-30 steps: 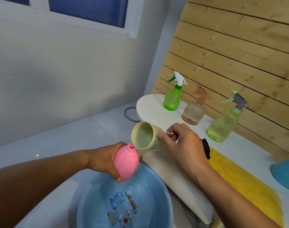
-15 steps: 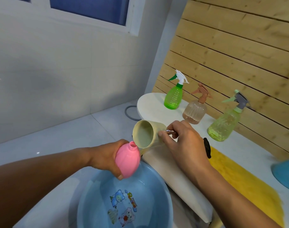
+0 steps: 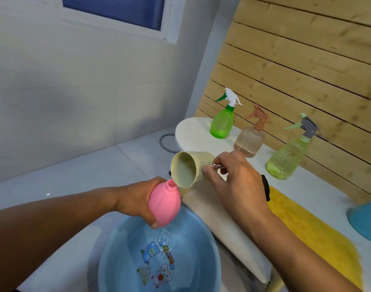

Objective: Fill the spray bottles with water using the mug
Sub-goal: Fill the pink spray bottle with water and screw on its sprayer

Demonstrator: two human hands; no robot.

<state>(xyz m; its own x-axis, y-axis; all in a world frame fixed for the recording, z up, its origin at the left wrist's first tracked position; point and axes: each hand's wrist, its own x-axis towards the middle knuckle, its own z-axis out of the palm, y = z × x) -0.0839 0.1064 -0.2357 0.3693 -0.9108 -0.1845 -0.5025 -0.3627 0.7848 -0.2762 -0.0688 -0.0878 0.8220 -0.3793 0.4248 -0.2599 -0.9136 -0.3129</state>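
My left hand (image 3: 136, 199) grips a pink spray bottle (image 3: 165, 204) with no spray head, tilted, its open neck pointing up to the right. My right hand (image 3: 233, 178) holds a cream mug (image 3: 188, 171) by its handle, tipped on its side with its rim touching the bottle's neck. Both hang above a blue basin (image 3: 121, 249) of water with cartoon prints. On the white table (image 3: 193, 131) stand three spray bottles with heads on: bright green (image 3: 222, 125), pale brown (image 3: 249, 142) and yellow-green (image 3: 287, 161).
A yellow cloth (image 3: 315, 234) lies on the table to the right, and a blue container (image 3: 366, 220) sits at the right edge. A wooden slat wall runs behind the table. A grey hose loop (image 3: 165, 142) lies on the tiled floor.
The mug has tipped a little further and its rim has come down onto the pink bottle's neck. The view has shifted slightly; both hands keep their hold.
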